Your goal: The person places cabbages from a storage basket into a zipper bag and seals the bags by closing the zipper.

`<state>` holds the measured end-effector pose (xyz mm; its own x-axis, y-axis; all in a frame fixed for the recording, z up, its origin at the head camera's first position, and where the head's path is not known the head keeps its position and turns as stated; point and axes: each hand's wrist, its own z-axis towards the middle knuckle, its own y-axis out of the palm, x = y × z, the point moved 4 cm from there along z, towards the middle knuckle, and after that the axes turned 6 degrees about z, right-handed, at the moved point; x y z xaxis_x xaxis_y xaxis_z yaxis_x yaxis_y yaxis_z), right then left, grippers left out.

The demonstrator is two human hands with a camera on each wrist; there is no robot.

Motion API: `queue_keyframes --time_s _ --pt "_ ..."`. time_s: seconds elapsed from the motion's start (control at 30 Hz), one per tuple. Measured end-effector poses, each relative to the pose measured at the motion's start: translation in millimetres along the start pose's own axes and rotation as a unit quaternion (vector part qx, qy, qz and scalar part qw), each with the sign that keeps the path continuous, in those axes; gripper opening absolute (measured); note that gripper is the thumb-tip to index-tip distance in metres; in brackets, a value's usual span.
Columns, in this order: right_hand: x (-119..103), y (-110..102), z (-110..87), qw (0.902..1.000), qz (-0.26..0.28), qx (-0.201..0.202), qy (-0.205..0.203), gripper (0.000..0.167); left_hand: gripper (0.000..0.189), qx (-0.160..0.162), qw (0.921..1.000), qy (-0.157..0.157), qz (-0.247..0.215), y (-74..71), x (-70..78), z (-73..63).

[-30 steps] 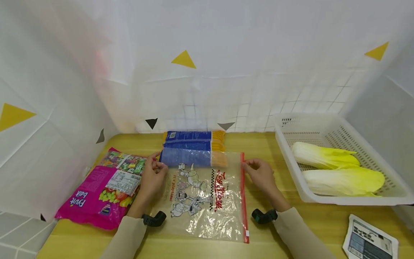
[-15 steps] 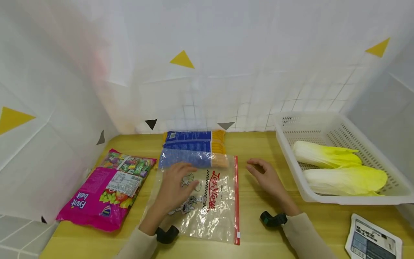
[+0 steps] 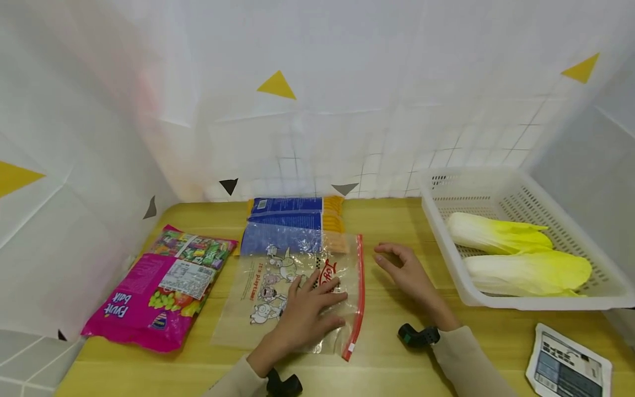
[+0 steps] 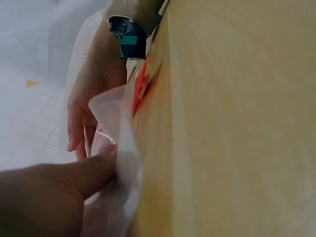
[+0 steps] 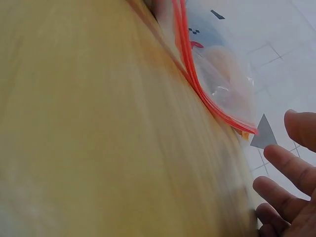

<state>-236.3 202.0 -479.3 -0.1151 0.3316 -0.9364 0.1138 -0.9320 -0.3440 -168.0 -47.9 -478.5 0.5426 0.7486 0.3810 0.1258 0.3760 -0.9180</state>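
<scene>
A clear zip bag point(image 3: 248, 300) with printed cartoon animals and red "Toy Story" lettering lies on the table in the head view. Its red zip strip point(image 3: 361, 286) runs down the right side, with a white slider point(image 3: 351, 347) at the near end. My left hand point(image 3: 310, 311) is spread across the bag, fingers straight. In the left wrist view, the thumb point(image 4: 91, 175) overlaps the bag's raised plastic edge point(image 4: 131, 153). My right hand point(image 3: 407, 273), loosely bent and holding nothing, is just right of the strip. From the right wrist, the strip point(image 5: 197, 94) bows upward, apart from the fingers point(image 5: 291, 165).
A blue and orange packet point(image 3: 285, 207) lies partly under the bag's far edge. At left is a pink candy bag point(image 3: 129, 300). A white perforated basket point(image 3: 446, 264) holds two yellow-green cabbages point(image 3: 526, 273). A small label-covered pack point(image 3: 570, 361) sits at front right.
My left hand has left the bag's far left corner and moved right and nearer, onto its middle. My right hand has let go of the strip. The bag has shifted left.
</scene>
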Motion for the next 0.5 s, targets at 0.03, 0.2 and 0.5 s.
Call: queue_keyframes --time_s 0.03,0.2,0.5 --pt "0 -1 0.1 1.0 0.0 -0.001 0.0 0.04 0.043 0.015 0.9998 0.002 -0.014 -0.3 -1.0 0.1" --pt "-1 -2 0.1 1.0 0.002 -0.006 -0.003 0.038 0.027 0.069 0.9969 0.008 -0.037 -2.0 -3.8 -0.9" --pt "1 -1 -1.9 0.9999 -0.006 -0.012 -0.002 0.037 0.018 0.124 0.9906 -0.021 -0.055 -7.1 -11.4 3.8"
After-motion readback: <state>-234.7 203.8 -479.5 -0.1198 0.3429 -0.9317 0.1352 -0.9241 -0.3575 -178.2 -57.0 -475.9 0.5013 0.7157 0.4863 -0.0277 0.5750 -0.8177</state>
